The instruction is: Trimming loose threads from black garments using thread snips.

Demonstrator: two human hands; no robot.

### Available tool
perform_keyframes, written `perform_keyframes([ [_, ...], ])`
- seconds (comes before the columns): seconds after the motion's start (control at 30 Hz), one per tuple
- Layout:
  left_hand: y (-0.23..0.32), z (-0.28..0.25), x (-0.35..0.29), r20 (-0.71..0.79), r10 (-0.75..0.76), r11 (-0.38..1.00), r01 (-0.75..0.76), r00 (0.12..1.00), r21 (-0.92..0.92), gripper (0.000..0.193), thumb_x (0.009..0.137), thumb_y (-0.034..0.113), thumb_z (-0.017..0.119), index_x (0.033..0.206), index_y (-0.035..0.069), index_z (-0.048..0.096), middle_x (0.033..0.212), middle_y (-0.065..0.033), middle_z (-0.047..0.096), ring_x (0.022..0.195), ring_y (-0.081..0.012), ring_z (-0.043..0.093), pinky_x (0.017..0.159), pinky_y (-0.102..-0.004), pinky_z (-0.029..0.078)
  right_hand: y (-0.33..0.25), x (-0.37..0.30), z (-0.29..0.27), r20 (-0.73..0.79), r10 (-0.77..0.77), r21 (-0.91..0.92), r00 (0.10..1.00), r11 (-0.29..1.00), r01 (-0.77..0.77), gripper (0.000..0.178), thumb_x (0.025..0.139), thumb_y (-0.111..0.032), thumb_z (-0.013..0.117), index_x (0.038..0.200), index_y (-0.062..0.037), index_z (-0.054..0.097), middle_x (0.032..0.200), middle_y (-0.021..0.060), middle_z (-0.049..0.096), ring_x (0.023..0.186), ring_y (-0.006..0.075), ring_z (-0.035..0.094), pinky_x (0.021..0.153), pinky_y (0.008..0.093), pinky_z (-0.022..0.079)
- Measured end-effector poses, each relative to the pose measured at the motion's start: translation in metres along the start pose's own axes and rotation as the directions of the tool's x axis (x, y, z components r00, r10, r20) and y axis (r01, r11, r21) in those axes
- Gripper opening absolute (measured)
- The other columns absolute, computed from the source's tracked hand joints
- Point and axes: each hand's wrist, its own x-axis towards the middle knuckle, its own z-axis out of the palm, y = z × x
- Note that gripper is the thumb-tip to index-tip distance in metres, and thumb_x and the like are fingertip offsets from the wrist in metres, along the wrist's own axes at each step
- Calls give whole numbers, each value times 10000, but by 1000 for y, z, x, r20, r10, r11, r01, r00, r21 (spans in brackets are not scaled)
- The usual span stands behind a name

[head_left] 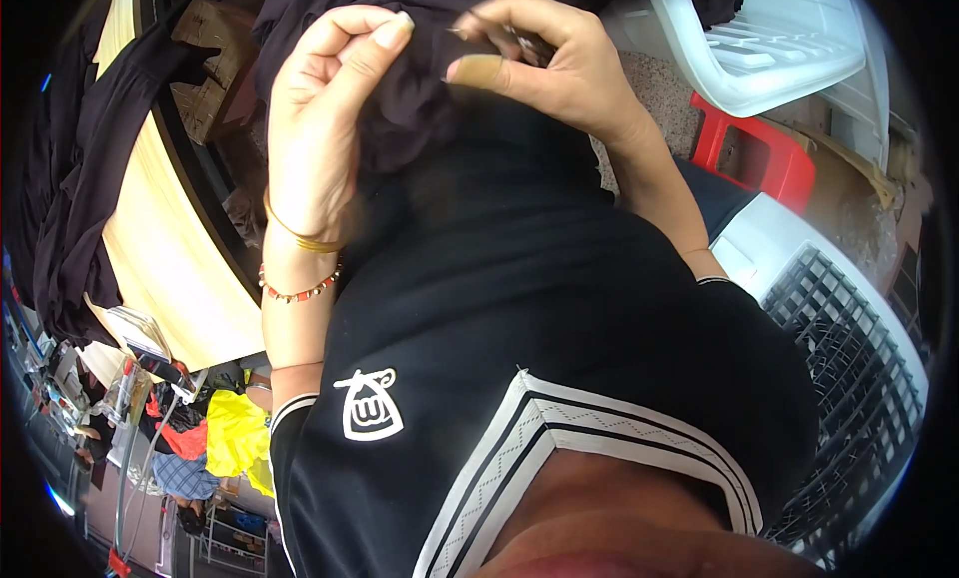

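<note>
My left hand is raised at the top, thumb and forefinger pressed together in a pinch. Whatever is between those fingertips is too small to make out. Facing it, my right hand curls around a small dark tool with a metallic shine, mostly hidden by the fingers and slightly blurred. A tan wrap covers the right thumb. Dark purple-black cloth lies bunched over my lap, below and behind both hands. The two hands are apart from each other.
On the left, a light wooden table carries more dark cloth. A cardboard box sits beyond its edge. To the right are a white plastic basket, a red plastic stool and a white chair with a grid surface.
</note>
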Motion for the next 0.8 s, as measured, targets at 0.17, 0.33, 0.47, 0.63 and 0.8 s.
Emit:
perform_keyframes([
  [0.17, 12, -13, -3, 47, -93, 940, 72, 995, 334, 231, 905, 0, 634, 1133, -35, 631, 1012, -32, 678, 967, -78, 622, 877, -199, 476, -2, -2, -26, -91, 10, 238, 996, 971, 12, 146, 812, -106, 778, 818, -9, 669, 737, -46, 581, 651, 19, 464, 542, 192, 344],
  [0.33, 16, -16, -6, 48, -149, 972, 137, 988, 192, 241, 954, 66, 572, 1164, -36, 632, 1065, -46, 686, 997, -88, 617, 935, -223, 445, 14, -6, -45, -87, -115, 36, 990, 992, 118, 94, 834, -21, 720, 918, 2, 684, 787, -18, 563, 686, 34, 475, 590, 175, 339],
  [0.47, 18, -8, -3, 71, -147, 985, 140, 987, 101, 213, 980, 112, 539, 1127, -7, 636, 1041, -11, 668, 1008, -65, 589, 930, -203, 416, 3, -5, -38, -158, 0, -263, 988, 964, -42, 118, 816, -36, 750, 882, 5, 661, 758, 7, 515, 686, 65, 488, 595, 208, 380],
  [0.63, 12, -15, -2, 25, -174, 979, 170, 984, 112, 170, 978, 122, 551, 1064, 11, 647, 966, 35, 643, 947, -27, 560, 863, -175, 399, -27, 0, -18, -92, 75, -8, 993, 997, -76, 327, 832, -76, 743, 1131, -24, 619, 930, 9, 526, 789, 76, 497, 711, 194, 400],
  [0.8, 13, -13, -2, -8, -209, 966, 208, 978, 152, 163, 978, 133, 556, 1043, 15, 649, 950, 53, 636, 897, -9, 547, 831, -155, 396, 15, 19, -11, 12, -639, -32, 769, 769, 639, 351, 832, -108, 744, 1153, -9, 645, 945, 106, 596, 799, 192, 565, 702, 266, 454],
])
